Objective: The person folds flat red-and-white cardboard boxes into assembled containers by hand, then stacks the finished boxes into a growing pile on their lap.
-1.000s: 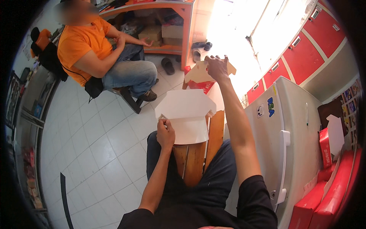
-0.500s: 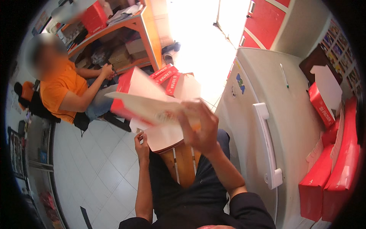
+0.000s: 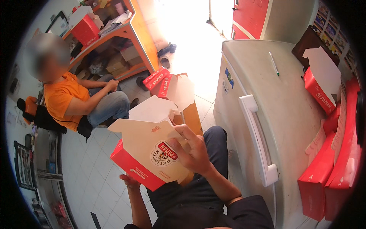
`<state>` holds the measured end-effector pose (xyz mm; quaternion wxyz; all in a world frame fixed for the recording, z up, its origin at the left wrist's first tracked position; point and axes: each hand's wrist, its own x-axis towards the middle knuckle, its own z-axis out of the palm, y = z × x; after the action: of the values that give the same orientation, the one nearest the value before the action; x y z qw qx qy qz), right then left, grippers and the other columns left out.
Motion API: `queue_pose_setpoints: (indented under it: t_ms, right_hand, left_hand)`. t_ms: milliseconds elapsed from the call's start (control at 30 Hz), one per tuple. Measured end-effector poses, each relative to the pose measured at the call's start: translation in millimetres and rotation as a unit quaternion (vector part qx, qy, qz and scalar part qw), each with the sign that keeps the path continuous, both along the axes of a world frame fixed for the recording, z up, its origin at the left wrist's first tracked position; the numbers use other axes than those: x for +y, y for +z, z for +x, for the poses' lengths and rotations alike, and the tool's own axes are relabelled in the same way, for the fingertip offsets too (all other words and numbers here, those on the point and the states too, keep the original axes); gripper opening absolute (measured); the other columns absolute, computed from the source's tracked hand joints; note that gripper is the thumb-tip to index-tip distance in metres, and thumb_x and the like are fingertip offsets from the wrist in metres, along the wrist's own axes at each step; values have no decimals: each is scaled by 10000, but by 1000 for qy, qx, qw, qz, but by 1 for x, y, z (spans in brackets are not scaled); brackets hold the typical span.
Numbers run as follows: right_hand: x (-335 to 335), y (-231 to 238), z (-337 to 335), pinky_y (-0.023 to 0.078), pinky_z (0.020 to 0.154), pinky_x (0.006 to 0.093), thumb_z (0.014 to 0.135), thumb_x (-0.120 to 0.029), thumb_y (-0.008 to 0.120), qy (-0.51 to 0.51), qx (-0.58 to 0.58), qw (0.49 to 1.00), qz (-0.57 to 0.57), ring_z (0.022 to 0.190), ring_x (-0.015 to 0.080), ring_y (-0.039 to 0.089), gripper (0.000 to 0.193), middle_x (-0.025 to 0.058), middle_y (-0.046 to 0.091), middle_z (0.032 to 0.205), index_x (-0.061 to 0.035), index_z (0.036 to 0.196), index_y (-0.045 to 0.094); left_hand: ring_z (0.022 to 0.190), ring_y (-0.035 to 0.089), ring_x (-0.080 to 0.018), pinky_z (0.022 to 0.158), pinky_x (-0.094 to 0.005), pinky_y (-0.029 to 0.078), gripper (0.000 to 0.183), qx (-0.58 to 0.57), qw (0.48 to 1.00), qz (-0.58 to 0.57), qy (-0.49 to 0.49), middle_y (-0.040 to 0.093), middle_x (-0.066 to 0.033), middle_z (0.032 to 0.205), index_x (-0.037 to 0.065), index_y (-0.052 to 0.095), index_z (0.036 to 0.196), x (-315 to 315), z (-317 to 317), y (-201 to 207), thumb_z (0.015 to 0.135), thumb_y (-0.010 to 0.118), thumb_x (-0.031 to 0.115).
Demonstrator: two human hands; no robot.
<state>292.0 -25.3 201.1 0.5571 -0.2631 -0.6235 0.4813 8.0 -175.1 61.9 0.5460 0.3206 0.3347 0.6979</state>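
Note:
A half-folded cardboard food box (image 3: 133, 168), red on its side and cream with a round printed emblem on its broad panel, is tilted in front of my lap. My right hand (image 3: 192, 149) grips its right edge, thumb on the cream face and fingers toward the back. My left hand (image 3: 131, 182) is at the box's lower left edge, palm side up, with one digit sticking out; its other fingers are hidden behind the red panel. Behind the held box, pale cardboard blanks (image 3: 152, 108) rest on a wooden bench (image 3: 191, 116).
Red boxes (image 3: 157, 79) stand at the bench's far end. At right is a grey fridge (image 3: 248, 72) with a pen (image 3: 273, 64) and several red boxes (image 3: 318, 179) on top. A seated person in an orange shirt (image 3: 65, 95) is at left, near an orange shelf (image 3: 141, 34).
My right hand has brought the box nearer and lower, off the stack, with its printed face turned up. My left hand has moved down from the stack to the box's lower edge.

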Motion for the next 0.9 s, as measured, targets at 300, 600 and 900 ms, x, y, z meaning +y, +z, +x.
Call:
queue_pose_setpoints:
  t_ms: [300,600,900]
  right_hand:
    - [-16,5,-14,590,628,370,963,-155,639,-35,-52,996,58,733,299,749,236,222,728,859,-47,1167,591]
    - [-41,35,-17,600,762,388,916,-122,711,61,-146,986,47,910,338,750,420,242,725,1009,-25,1291,548]
    - [-61,41,-19,588,853,414,947,-251,691,175,-194,965,7,1035,356,717,504,232,657,1254,-81,1388,517]
  left_hand:
    - [1327,527,-285,1080,-456,480,1291,138,982,-98,88,481,-153,1472,-11,274,1522,-2,11,7,615,841,712]
    - [1300,549,-298,1042,-455,516,1161,81,985,-29,149,502,-166,1436,-18,286,1508,-6,-2,29,688,874,556]
    - [1332,489,-271,1089,-436,453,1055,188,923,-24,334,445,-115,1450,74,264,1538,4,6,49,742,850,445]
